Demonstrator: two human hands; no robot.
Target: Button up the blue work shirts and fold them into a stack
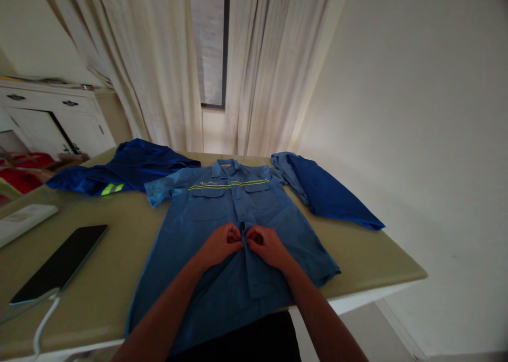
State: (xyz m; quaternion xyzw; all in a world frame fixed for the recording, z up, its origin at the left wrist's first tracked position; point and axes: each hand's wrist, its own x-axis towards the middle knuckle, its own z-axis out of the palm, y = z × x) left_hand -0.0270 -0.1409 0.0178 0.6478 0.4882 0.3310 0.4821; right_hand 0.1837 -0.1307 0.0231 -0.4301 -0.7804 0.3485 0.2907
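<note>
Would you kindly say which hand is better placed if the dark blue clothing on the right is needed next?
Probably the right hand: it is nearer the dark blue clothing than the left hand is. Both pinch the shirt at its front, so it should let go first.

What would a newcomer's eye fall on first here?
Most likely the blue cloth shirt with yellow chest stripes, spread mid-picture on the olive table, its front opening pinched by the left hand and right hand. Next, perhaps, the deep-blue cloth garment with a shiny band at the far left, and the flat black phone-like device nearer on that side.
</note>
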